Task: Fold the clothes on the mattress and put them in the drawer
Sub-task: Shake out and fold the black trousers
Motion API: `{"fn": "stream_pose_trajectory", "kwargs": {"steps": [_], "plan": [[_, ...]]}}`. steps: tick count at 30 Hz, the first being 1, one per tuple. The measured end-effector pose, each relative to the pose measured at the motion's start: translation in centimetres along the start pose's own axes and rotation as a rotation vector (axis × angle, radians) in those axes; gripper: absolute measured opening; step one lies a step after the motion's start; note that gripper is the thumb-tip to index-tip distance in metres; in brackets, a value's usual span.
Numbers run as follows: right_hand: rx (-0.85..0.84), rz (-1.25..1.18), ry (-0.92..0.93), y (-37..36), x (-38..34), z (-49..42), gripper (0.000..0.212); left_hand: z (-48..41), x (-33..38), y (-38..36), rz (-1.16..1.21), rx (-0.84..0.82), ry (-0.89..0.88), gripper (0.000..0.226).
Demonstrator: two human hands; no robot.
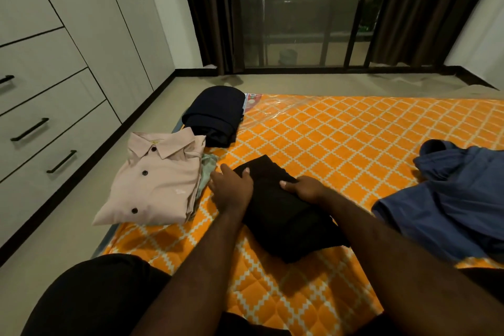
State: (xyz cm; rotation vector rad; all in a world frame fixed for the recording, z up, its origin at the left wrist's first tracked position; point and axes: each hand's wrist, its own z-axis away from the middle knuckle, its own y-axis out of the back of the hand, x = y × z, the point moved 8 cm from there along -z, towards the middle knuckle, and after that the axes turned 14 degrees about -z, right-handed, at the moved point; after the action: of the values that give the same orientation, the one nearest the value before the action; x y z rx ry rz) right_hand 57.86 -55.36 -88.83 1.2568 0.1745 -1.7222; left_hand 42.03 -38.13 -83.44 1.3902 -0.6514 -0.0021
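Note:
A folded black garment (283, 215) lies on the orange patterned mattress (341, 139) in front of me. My left hand (231, 185) rests on its left edge, thumb on top of the cloth and fingers spread beside it. My right hand (305, 188) grips the garment's right side, thumb over the top and fingers curled around the edge. A folded pink button shirt (155, 180) tops a small stack at the mattress's left edge. Behind it sits a folded dark navy garment (215, 114). An unfolded blue garment (450, 199) lies crumpled at the right.
White drawers with black handles (30, 129) line the left wall, all closed, with a strip of bare floor (81, 226) between them and the mattress. Dark curtains and a glass sliding door (300, 22) stand at the far end. My knees show at the bottom.

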Motion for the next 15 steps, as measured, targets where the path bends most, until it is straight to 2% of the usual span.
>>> {"fn": "stream_pose_trajectory", "kwargs": {"steps": [2,4,5,7,8,11,13,15], "plan": [[0.102,-0.112,0.006,0.3,0.2,0.0,0.063,-0.4,-1.2,-1.4,0.177,-0.19,0.123,0.084],[0.222,-0.261,0.01,0.6,0.7,0.2,0.07,-0.1,-1.2,-3.0,0.425,-0.414,0.153,0.095],[0.273,-0.328,0.008,0.6,1.1,0.3,0.07,0.6,-0.8,-3.9,0.562,-0.566,0.152,0.093],[0.309,-0.467,0.01,0.4,1.5,0.5,0.063,3.2,0.5,-4.3,0.727,-0.846,0.116,0.067],[0.301,-0.533,0.01,0.2,1.7,0.6,0.061,4.2,1.0,-4.2,0.757,-0.934,0.087,0.054],[0.225,-0.717,0.042,0.0,0.8,1.4,0.054,5.0,1.8,-4.5,0.86,-1.022,0.03,0.045],[0.098,-0.84,0.109,-0.2,-1.1,2.4,0.044,4.8,1.9,-4.3,0.949,-0.985,0.059,0.041],[-0.039,-0.918,0.181,-0.4,-3.2,3.3,0.043,4.2,2.0,-3.9,1.079,-0.947,0.097,0.034]]}}
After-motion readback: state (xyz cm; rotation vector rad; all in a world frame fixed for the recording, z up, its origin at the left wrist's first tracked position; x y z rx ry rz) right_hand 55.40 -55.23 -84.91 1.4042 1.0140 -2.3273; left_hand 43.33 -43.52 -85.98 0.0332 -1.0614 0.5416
